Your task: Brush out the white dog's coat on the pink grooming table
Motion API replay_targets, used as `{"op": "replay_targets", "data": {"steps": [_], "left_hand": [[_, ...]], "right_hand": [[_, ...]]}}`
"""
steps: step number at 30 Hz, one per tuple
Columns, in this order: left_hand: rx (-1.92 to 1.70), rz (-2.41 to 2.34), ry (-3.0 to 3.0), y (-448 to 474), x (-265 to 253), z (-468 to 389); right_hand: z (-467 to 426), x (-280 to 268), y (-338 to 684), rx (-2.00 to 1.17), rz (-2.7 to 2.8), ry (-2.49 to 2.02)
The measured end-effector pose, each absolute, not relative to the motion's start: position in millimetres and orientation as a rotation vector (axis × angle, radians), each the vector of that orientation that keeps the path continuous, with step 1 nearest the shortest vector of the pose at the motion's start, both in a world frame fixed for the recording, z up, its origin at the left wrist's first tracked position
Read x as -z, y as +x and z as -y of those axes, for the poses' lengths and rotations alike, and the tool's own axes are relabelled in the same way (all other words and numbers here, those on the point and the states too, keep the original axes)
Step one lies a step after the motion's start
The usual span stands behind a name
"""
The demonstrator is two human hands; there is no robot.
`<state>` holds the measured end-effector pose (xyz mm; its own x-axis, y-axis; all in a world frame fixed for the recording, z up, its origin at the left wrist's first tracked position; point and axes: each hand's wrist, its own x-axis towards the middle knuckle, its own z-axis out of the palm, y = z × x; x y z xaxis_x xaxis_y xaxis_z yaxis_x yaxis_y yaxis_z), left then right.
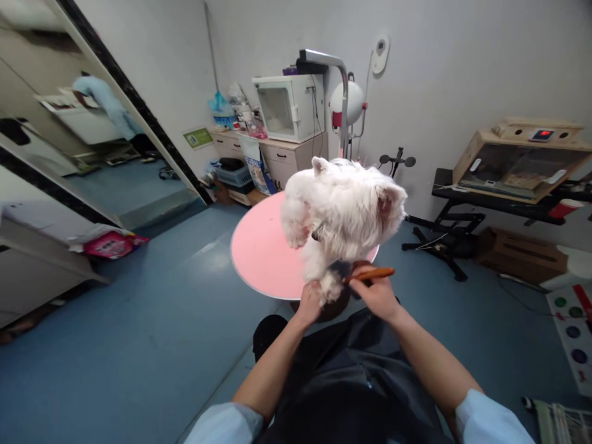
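Note:
A white, fluffy dog is on a round pink table, its head toward the right. My left hand is closed around the lower part of the dog's front leg, near the paw. In my right hand is a slicker brush with an orange-brown handle. The dark brush head lies against the fur of that same leg. Part of the brush head is hidden by fur and fingers.
A metal grooming arm rises behind the dog. At the back, a white cabinet stands on drawers. A wooden case with a red display rests on a black stand at right. A mirror leans at left.

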<state>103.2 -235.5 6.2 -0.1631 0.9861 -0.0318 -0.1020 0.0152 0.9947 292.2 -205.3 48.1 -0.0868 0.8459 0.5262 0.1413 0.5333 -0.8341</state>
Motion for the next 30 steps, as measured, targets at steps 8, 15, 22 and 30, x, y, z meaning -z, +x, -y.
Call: {"op": "replay_targets", "data": {"steps": [8, 15, 22, 30], "left_hand": [[-1.067, -0.987, 1.365, 83.6, -26.3, 235.5], [-0.941, -1.098, 1.519, 78.0, -48.3, 232.5], [-0.805, -1.075, 1.601, 79.5, -41.2, 232.9], [-0.761, -1.068, 1.625, 81.3, -30.0, 231.0]], "right_hand": [[208.7, -50.9, 287.8, -0.793, 1.583, -0.849], [216.3, -62.1, 285.5, -0.710, 1.652, -0.835], [214.4, -58.1, 288.2, -0.601, 1.642, -0.787], [224.5, -57.6, 285.3, -0.496, 1.659, -0.792]]}}
